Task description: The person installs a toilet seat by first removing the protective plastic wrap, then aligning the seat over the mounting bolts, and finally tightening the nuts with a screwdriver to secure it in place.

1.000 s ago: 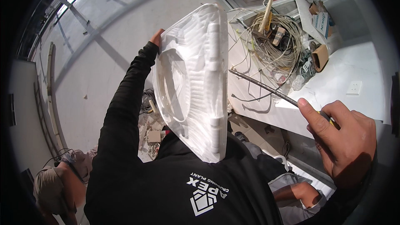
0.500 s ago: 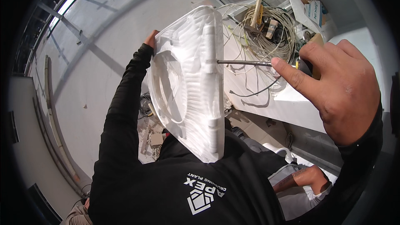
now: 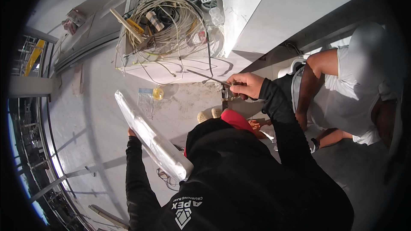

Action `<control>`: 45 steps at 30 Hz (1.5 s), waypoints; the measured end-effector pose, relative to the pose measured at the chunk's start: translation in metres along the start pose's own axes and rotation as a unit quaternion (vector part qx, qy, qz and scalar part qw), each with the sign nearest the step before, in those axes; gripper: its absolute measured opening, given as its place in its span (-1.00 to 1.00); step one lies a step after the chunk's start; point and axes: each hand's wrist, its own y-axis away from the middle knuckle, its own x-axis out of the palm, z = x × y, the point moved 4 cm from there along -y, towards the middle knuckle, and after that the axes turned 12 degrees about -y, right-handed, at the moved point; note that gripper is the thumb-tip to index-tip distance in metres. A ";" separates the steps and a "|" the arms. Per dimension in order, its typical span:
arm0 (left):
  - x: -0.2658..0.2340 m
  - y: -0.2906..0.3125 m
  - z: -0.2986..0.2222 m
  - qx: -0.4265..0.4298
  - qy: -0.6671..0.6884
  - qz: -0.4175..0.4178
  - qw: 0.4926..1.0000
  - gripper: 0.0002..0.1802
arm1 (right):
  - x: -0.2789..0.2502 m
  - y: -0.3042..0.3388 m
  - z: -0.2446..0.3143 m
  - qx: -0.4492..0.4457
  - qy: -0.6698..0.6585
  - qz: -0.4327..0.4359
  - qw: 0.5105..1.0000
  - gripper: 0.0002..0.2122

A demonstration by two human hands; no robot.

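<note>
My left hand point(image 3: 131, 132) grips the far side of a white, plastic-wrapped panel point(image 3: 152, 139); most of its fingers are hidden behind it. The panel is seen nearly edge-on, slanting down to the right, with its lower end against my black top. In my right hand point(image 3: 247, 85) is a screwdriver point(image 3: 203, 76), its dark shaft pointing left and slightly up. Fingers are closed round its handle. The screwdriver's tip is apart from the panel, in front of the white counter's side.
Ahead, a white counter point(image 3: 242, 17) bears a coil of pale cable point(image 3: 184, 10) and assorted parts. A yellow roll point(image 3: 158, 93) and a clear bag point(image 3: 145, 105) lie on the floor. At the right is another person in white clothes point(image 3: 342, 85); a pole point(image 3: 107, 216) lies lower left.
The screwdriver has come away from the panel's edge, where its tip was touching. The panel has turned from showing its round opening to edge-on and sits lower left. My view has swung round.
</note>
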 end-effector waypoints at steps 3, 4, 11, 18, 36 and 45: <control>0.040 0.015 -0.012 -0.102 -0.030 0.038 0.994 -0.41 | -0.023 -0.001 -0.166 0.205 0.083 -0.084 0.972 -0.76; 0.057 0.019 -0.020 -0.094 -0.069 0.078 0.990 -0.40 | -0.032 -0.004 -0.206 0.264 0.172 -0.099 0.944 -0.77; 0.127 0.020 -0.045 -0.177 -0.256 0.169 0.935 -0.37 | 0.002 -0.019 -0.352 0.395 0.226 -0.054 0.889 -0.74; 0.119 -0.084 -0.122 -0.195 -0.347 0.231 0.887 -0.35 | 0.048 -0.081 -0.344 0.387 0.112 -0.265 0.876 -0.72; 0.078 -0.235 -0.261 -0.175 -0.479 0.290 0.810 -0.27 | 0.195 -0.221 -0.296 0.384 0.034 -0.359 0.850 -0.73; 0.069 -0.237 -0.265 -0.176 -0.499 0.297 0.795 -0.23 | 0.177 -0.236 -0.272 0.417 -0.176 -0.375 0.809 -0.73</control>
